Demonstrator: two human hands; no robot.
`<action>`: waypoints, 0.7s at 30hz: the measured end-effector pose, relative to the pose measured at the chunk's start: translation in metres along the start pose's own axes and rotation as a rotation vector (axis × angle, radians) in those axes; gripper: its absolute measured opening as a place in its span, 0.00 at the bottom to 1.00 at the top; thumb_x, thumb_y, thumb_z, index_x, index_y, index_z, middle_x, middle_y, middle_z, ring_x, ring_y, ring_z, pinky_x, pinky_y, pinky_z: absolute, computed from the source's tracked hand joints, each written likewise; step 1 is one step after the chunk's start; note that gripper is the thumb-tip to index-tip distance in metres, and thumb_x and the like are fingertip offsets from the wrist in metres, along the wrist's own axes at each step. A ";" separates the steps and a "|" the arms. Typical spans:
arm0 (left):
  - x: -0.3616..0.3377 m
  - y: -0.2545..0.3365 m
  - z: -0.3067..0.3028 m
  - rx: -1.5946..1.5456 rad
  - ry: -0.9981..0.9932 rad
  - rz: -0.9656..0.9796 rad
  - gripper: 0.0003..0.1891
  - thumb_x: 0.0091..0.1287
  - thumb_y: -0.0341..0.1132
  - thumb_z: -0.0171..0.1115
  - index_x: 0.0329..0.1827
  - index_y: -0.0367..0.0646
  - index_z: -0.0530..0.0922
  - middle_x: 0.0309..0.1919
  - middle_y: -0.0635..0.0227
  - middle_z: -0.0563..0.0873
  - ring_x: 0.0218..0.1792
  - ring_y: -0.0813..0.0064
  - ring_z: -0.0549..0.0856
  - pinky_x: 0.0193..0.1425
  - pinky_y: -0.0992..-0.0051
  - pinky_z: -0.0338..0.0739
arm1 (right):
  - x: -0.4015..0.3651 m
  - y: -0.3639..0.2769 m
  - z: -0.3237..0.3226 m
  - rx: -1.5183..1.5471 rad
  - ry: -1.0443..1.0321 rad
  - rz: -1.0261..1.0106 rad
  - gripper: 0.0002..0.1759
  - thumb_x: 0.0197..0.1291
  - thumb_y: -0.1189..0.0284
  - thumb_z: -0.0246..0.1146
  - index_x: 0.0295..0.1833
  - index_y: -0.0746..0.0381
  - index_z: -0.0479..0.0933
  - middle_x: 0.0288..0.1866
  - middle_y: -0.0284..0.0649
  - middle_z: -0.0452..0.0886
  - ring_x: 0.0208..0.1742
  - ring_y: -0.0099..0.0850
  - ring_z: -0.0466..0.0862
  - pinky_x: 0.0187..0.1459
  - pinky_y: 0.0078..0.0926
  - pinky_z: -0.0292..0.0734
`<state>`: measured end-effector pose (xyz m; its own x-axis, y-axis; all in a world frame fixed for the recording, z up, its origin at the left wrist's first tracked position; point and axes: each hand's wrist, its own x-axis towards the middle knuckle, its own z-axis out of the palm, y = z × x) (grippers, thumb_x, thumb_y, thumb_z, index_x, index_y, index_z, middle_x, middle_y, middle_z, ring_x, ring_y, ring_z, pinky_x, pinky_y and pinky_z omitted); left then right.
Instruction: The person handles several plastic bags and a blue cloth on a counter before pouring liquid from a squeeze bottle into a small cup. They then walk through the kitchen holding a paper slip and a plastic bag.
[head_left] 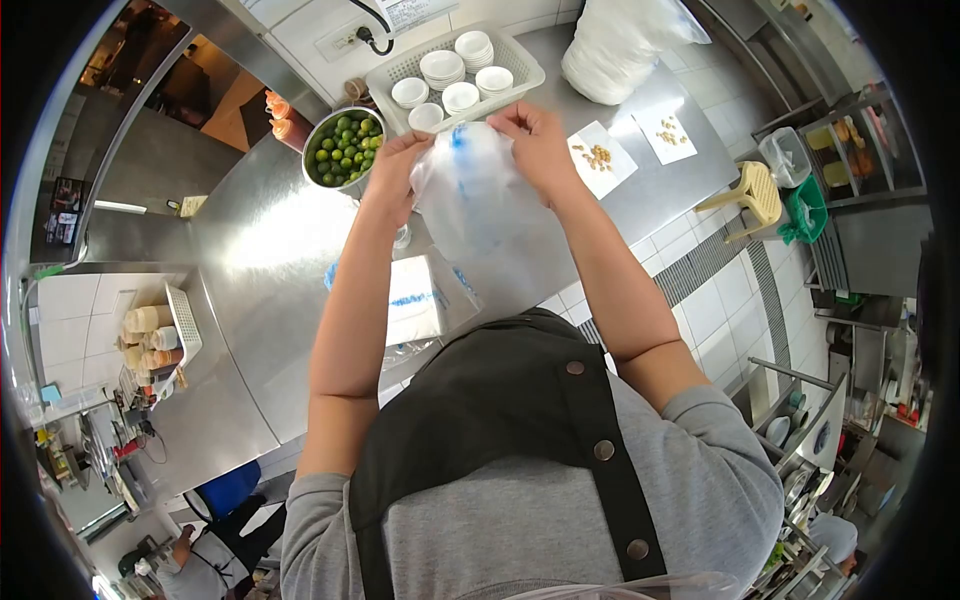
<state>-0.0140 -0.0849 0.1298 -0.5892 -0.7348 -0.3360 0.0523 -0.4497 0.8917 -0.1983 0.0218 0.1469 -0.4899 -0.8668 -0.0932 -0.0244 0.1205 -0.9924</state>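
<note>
A translucent plastic bag (490,225) with blue print hangs between my two hands, over the front of the steel counter. My left hand (400,175) pinches its upper left edge, beside the bowl of green limes (343,150). My right hand (535,145) grips the upper right edge, fingers bent together, near a white paper (615,178) with small brown pieces on it. Below the bag's left side lies a white packet (412,290) with blue print, in clear plastic. Stacked white cups (442,68) stand in a pale basket (525,66) just beyond my hands.
A second paper (655,152) with brown pieces lies further right, near a large white sack (622,50). Orange-red bottles (287,125) stand left of the bowl. A yellow stool (757,193) is beyond the steel counter (235,300). Another person (205,560) is at the lower left.
</note>
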 end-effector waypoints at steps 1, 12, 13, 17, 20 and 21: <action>0.004 -0.011 0.001 -0.043 0.028 -0.042 0.10 0.75 0.33 0.57 0.52 0.40 0.83 0.40 0.70 0.87 0.34 0.77 0.84 0.38 0.78 0.78 | 0.005 0.014 0.001 0.070 -0.014 0.147 0.09 0.68 0.72 0.64 0.46 0.68 0.81 0.37 0.42 0.85 0.31 0.29 0.82 0.36 0.28 0.78; 0.060 -0.157 -0.035 0.370 0.307 0.147 0.18 0.67 0.36 0.60 0.57 0.39 0.82 0.37 0.59 0.89 0.31 0.68 0.86 0.33 0.69 0.78 | 0.010 0.155 0.031 -0.030 0.147 -0.154 0.14 0.71 0.73 0.55 0.56 0.65 0.80 0.43 0.46 0.88 0.42 0.35 0.86 0.46 0.34 0.79; 0.065 -0.155 -0.038 0.384 0.287 0.035 0.17 0.67 0.36 0.60 0.56 0.39 0.82 0.36 0.59 0.89 0.31 0.68 0.86 0.32 0.69 0.78 | 0.010 0.157 0.032 -0.022 0.154 -0.203 0.14 0.71 0.73 0.55 0.56 0.66 0.80 0.42 0.46 0.88 0.42 0.35 0.86 0.46 0.34 0.79; 0.084 -0.151 -0.054 0.290 0.122 -0.287 0.14 0.68 0.36 0.62 0.53 0.37 0.82 0.34 0.58 0.87 0.29 0.69 0.84 0.31 0.68 0.77 | 0.018 0.149 0.022 -0.153 0.036 0.214 0.13 0.71 0.72 0.55 0.52 0.64 0.82 0.39 0.43 0.87 0.40 0.30 0.85 0.41 0.31 0.79; 0.080 -0.172 -0.047 0.222 0.304 -0.066 0.12 0.72 0.37 0.61 0.49 0.37 0.82 0.31 0.59 0.86 0.26 0.71 0.81 0.30 0.68 0.75 | 0.027 0.154 0.018 0.016 -0.016 0.367 0.13 0.72 0.69 0.56 0.51 0.63 0.83 0.37 0.40 0.86 0.38 0.27 0.84 0.36 0.28 0.78; 0.076 -0.179 -0.037 0.221 0.427 0.064 0.12 0.73 0.38 0.60 0.48 0.37 0.82 0.30 0.60 0.85 0.25 0.72 0.80 0.29 0.68 0.74 | 0.023 0.157 0.019 0.086 0.015 0.357 0.12 0.73 0.69 0.57 0.51 0.63 0.83 0.37 0.39 0.85 0.37 0.26 0.84 0.34 0.27 0.78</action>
<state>-0.0385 -0.0784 -0.0668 -0.2042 -0.9211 -0.3316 -0.1218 -0.3122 0.9422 -0.1962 0.0117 -0.0121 -0.4670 -0.7702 -0.4344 0.2232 0.3727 -0.9007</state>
